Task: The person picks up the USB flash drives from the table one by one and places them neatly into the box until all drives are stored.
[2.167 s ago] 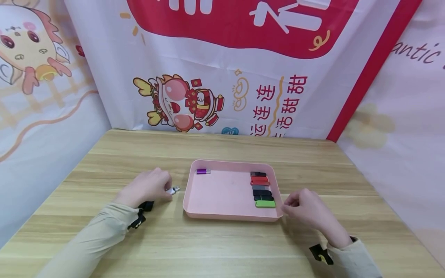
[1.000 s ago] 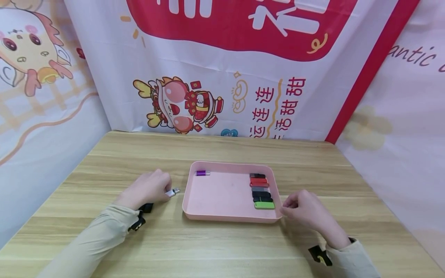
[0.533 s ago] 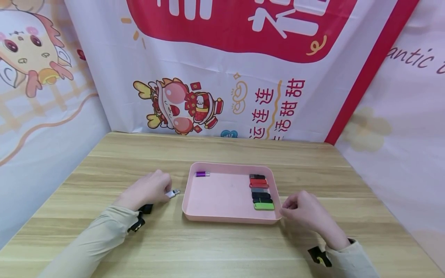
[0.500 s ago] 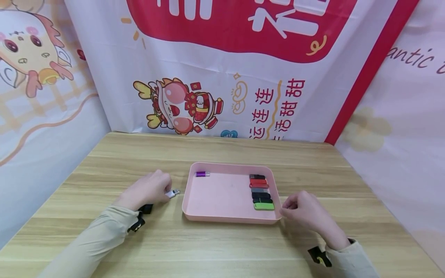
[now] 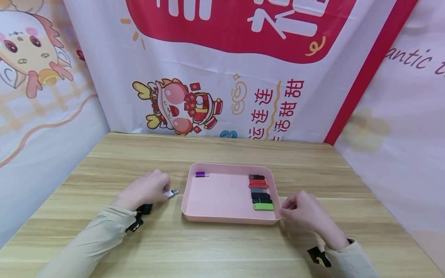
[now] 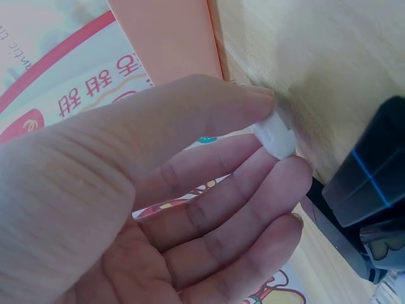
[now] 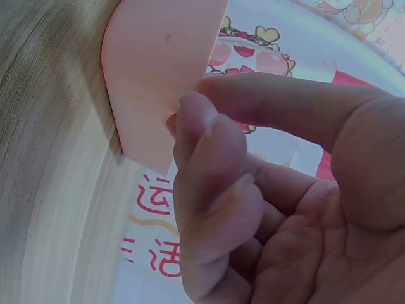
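Note:
My left hand [image 5: 147,189], left of the tray, pinches a white USB stick [image 5: 170,193] with its metal plug pointing right toward the tray. In the left wrist view, the thumb and fingertips hold the white stick body [image 6: 276,135], and the other fingers curl loosely below. The pink tray [image 5: 226,221] stands on the table between the hands. At its right front corner, my right hand [image 5: 306,210] pinches the rim between thumb and fingertips. Inside lie a purple USB stick [image 5: 200,174] at the back left and a column of several sticks along the right, with a green one [image 5: 263,207] in front.
The column also holds a red stick [image 5: 258,183] and several dark ones. The wooden table [image 5: 215,251] ends at a printed white and red cloth [image 5: 208,58] behind, with printed cloth walls on both sides. Dark wrist cameras sit at both sleeves.
Both hands keep almost the same place, the white USB stick staying in my left hand beside the tray. The view shifts slightly; the sticks in the tray keep their places.

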{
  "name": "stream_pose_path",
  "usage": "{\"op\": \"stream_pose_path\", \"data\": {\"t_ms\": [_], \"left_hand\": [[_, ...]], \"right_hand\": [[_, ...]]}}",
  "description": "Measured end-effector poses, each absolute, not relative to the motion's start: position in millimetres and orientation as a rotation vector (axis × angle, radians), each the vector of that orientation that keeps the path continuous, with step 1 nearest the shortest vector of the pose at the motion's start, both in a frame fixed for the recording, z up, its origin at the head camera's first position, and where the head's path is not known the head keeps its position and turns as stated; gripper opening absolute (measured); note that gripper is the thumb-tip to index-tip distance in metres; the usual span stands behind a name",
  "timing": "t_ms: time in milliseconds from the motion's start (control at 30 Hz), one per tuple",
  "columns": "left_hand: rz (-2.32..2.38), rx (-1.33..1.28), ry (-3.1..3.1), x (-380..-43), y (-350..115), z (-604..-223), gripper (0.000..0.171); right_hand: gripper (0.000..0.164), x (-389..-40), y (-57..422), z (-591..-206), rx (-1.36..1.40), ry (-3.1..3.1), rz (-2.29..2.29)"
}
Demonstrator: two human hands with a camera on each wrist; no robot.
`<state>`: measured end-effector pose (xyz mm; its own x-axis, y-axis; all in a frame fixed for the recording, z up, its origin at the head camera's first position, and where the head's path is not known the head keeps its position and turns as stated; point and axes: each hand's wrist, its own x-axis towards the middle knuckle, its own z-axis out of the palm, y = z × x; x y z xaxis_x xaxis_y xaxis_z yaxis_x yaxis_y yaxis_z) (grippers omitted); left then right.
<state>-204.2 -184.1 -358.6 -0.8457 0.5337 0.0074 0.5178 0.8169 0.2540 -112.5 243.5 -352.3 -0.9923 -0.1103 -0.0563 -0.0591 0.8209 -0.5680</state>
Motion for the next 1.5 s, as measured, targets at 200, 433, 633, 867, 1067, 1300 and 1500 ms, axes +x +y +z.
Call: {"op": "stream_pose_path", "data": {"t_ms": [200, 433, 633, 867, 1067, 1300, 1500], "left_hand": [[0.400, 0.883, 2.933, -203.3, -186.7, -356.9, 0.018], [0.407, 0.920, 2.915, -203.1, -187.8, -353.6, 0.019], [0.426, 0.929, 2.912, -203.4, -189.0, -350.2, 0.022], [0.470, 0.927, 2.860, -201.7, -192.2, -347.9, 0.016], [0.501, 0.958, 2.855, -202.6, -193.9, -343.1, 0.017], [0.519, 0.998, 2.860, -204.6, -187.4, -333.4, 0.014], [0.528, 1.051, 2.858, -207.5, -176.2, -328.3, 0.012]], "right_hand": [[0.006, -113.3, 242.1, -352.4, -0.129, 2.896, -0.921], [0.006, -115.7, 240.8, -352.4, -0.086, 2.877, -0.892], [0.005, -118.1, 242.6, -353.9, -0.083, 2.863, -0.876], [0.006, -119.1, 247.2, -358.6, -0.138, 2.833, -0.889], [0.008, -120.2, 249.9, -359.4, -0.157, 2.812, -0.890], [0.010, -120.5, 251.1, -357.7, -0.173, 2.802, -0.880], [0.010, -121.8, 250.5, -358.9, -0.184, 2.793, -0.874]]}}
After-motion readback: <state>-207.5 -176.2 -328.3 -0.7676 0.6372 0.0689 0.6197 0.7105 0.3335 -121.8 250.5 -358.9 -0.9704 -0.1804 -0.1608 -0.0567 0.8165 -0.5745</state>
